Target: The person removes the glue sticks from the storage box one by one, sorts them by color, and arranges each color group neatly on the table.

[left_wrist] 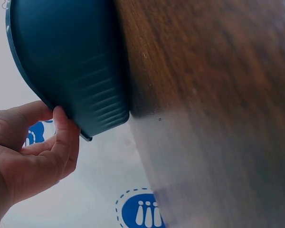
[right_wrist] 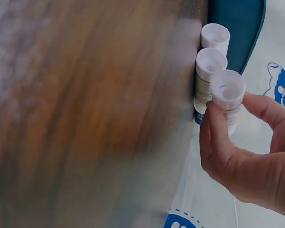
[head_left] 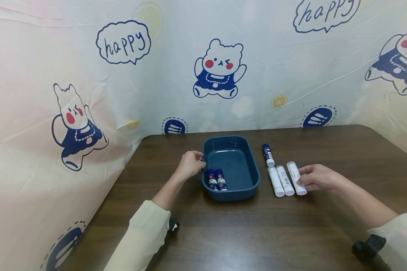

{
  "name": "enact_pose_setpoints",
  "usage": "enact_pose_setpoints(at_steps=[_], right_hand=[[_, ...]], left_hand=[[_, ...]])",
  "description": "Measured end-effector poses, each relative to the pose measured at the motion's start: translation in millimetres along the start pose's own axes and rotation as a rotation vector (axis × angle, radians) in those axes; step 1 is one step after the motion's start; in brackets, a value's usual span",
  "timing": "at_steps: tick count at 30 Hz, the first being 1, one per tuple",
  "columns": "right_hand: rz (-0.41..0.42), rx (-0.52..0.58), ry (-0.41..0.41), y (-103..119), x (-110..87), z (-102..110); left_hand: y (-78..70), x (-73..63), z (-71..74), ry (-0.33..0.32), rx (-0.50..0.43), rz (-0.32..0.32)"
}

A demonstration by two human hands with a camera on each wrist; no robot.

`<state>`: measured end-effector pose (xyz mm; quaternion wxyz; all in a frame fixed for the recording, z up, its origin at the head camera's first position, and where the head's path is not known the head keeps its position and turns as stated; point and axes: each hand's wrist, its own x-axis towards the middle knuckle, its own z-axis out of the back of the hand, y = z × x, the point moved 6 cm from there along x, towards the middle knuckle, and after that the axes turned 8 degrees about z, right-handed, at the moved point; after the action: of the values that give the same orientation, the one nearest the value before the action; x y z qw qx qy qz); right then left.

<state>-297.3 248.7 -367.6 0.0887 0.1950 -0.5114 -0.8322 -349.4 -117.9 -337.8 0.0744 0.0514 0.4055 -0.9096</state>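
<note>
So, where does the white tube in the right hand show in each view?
Head: the white tube is right of centre, in the right hand.
Left wrist: not in it.
Right wrist: white tube right of centre, round end facing the camera.
Shared landmark: the blue tray, near centre, top left and top right respectively.

We see a teal tray [head_left: 235, 165], white tubes [head_left: 285, 181], navy-and-white tubes [head_left: 220, 180] and a brown wood-grained table [head_left: 210, 233]. We find cream sleeves [head_left: 142, 229], and pale cloth [head_left: 224, 113] patterned with navy-dressed, red-cheeked bears [head_left: 219, 81] and yellow citrus slices [head_left: 279, 101].
</note>
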Motion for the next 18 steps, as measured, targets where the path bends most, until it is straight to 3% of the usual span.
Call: enact_pose_setpoints(at_steps=[18], right_hand=[[-0.037, -0.057, -0.021, -5.7, 12.2, 1.7]], left_hand=[[-1.0, -0.9, 0.2, 0.003, 0.013, -0.009]])
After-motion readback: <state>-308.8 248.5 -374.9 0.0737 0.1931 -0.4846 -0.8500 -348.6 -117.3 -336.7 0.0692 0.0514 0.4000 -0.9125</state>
